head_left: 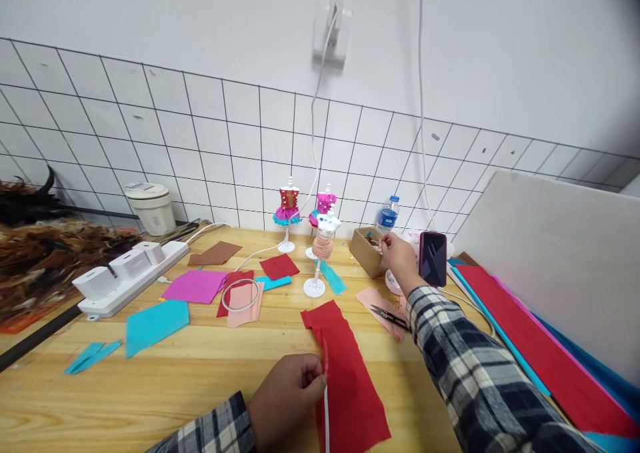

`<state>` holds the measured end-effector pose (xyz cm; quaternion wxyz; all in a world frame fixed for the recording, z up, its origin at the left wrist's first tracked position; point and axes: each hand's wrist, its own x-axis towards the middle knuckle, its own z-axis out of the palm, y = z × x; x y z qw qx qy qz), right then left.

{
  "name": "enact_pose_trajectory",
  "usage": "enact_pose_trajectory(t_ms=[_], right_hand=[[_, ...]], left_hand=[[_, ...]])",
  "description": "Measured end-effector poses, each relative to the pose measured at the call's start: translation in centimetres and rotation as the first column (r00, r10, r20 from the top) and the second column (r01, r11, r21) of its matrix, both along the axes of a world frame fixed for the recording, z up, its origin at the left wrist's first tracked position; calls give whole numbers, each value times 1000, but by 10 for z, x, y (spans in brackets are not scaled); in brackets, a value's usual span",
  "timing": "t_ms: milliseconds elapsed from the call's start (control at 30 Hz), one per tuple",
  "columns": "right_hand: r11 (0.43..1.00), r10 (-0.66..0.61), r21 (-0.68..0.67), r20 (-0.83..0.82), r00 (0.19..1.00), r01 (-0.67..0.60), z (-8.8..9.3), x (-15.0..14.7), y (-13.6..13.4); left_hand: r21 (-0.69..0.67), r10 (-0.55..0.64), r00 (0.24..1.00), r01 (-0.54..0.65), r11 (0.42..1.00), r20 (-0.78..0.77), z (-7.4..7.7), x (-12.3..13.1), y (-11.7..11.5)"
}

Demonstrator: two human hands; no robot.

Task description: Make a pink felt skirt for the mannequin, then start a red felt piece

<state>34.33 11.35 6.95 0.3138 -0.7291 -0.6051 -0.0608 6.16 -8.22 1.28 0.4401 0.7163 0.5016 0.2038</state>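
Observation:
My left hand [293,396] is closed in a pinch at the left edge of a long red crinkled sheet [350,379], where a thin white strip [327,419] runs along the edge. The sheet could be crepe paper or cloth. My right hand [400,256] reaches to a small cardboard box [367,253], its fingertips pinched together over the box's opening. Whatever they may hold is too small to make out. Small items lie inside the box. Below my right forearm, thread snips [387,315] rest on a peach piece [373,299].
Three mini dress forms [315,286] stand mid-table. Coloured pieces, such as a blue one [157,326], and a ring [225,299] lie left. Farther left are a power strip [135,279] and feathers [60,253]. A phone [433,259] and bottle [388,213] stand behind my right hand.

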Motion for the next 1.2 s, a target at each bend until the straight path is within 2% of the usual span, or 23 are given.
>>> enact_pose_trajectory(t_ms=[133, 233, 333, 400, 467, 500, 567, 600, 700, 833, 900, 933, 1000, 1067, 1100, 1200], right_hand=[[993, 117, -19, 46, 992, -117, 2, 0, -4], [985, 162, 48, 62, 985, -165, 9, -5, -20], [976, 175, 123, 42, 984, -179, 3, -25, -66], [956, 278, 94, 17, 960, -278, -11, -46, -115], [824, 561, -54, -62, 826, -564, -30, -67, -169], [761, 630, -124, -91, 771, -636, -40, -75, -194], [688, 684, -243, -97, 723, -683, -57, -84, -231], [686, 686, -276, -62, 725, -673, -63, -84, -242], [687, 680, -376, 32, 732, -622, -72, -74, -246], [612, 751, -447, 70, 657, -652, -65, -44, -233], [536, 810, -479, 58, 584, -696, -59, -29, -230], [497, 837, -488, 52, 544, -718, -56, -22, -229], [451, 870, -490, 53, 491, -746, -51, -11, -225], [452, 875, -466, 64, 481, -760, -46, -5, -221], [470, 867, -439, 68, 494, -765, -44, -4, -219], [554, 815, -343, 41, 577, -759, -42, -11, -220]], left_hand=[[-1, -4, 1000, 4, 1000, -2, -1, 0, 0], [-6, -5, 1000, 5, 1000, 2, -1, 0, -1], [13, 41, 999, -41, 999, -4, -1, -2, 0], [29, 91, 996, -91, 995, -8, -1, -3, 2], [10, 109, 994, -109, 994, 7, -1, -3, 4], [-4, 106, 994, -106, 994, 14, -1, -3, 5], [-23, 87, 996, -87, 996, 11, 0, -1, 6], [-24, 77, 997, -77, 997, -2, 1, -1, 5], [-31, 32, 998, -34, 999, -48, 3, 1, 4], [-49, -77, 994, 74, 996, -75, 11, -8, 4], [99, -80, 991, 90, 991, -105, 17, -17, 6], [236, -63, 991, 90, 967, -120, 20, -22, 8], [483, -117, 980, 182, 856, -161, 22, -31, 13], [558, -223, 940, 335, 759, -260, 19, -38, 22], [548, -256, 914, 394, 738, -313, 16, -40, 26], [492, -249, 870, 454, 743, -426, 6, -44, 36]])
